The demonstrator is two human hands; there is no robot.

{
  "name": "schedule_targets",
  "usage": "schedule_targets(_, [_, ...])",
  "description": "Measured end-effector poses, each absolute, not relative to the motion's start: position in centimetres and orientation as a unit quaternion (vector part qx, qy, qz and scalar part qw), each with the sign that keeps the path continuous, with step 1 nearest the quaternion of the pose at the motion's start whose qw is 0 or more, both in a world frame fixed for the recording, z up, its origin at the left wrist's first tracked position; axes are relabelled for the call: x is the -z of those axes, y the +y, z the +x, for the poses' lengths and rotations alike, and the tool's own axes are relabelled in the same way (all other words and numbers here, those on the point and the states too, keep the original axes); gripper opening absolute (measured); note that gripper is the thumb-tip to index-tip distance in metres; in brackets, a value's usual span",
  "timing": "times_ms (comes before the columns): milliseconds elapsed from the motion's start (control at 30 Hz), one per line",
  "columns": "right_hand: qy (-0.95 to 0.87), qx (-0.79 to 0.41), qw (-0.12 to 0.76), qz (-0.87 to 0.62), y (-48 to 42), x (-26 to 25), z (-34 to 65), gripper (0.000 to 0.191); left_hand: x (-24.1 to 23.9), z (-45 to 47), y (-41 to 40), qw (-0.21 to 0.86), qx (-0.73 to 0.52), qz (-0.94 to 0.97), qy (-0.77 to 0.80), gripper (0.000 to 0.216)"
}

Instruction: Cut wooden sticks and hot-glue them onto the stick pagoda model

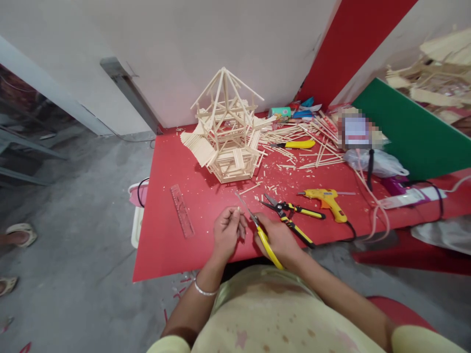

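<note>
My left hand (227,231) pinches a short pale stick piece (238,210) at its fingertips, just over the near edge of the red table (165,235). My right hand (279,239) is closed round the handle of a yellow-handled cutter (262,234), whose thin blade points up-left past the stick piece. The two hands are almost touching. Behind them stands a stick-built model house (226,135) with a peaked roof frame.
Yellow-and-black snips (290,215) and a yellow glue gun (327,201) lie right of my hands. A clear ruler (181,211) lies left. Loose sticks (309,142), a yellow knife (296,144), a plastic bag and cables crowd the back right. Someone's sandalled feet show at far left.
</note>
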State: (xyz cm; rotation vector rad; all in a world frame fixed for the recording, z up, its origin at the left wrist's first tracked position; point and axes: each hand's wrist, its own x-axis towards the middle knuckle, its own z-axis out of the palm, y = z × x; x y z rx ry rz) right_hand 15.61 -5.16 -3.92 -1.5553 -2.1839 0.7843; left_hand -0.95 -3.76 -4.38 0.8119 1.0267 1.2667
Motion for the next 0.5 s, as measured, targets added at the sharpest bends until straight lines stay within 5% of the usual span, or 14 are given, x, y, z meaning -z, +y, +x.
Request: schedule_targets(500, [-0.787, -0.286, 0.129, -0.530, -5.0, 2.3, 15.6, 0.039, 3.1, -3.5, -3.0, 0.507, -0.456, 0.529, 0.505, 0.040])
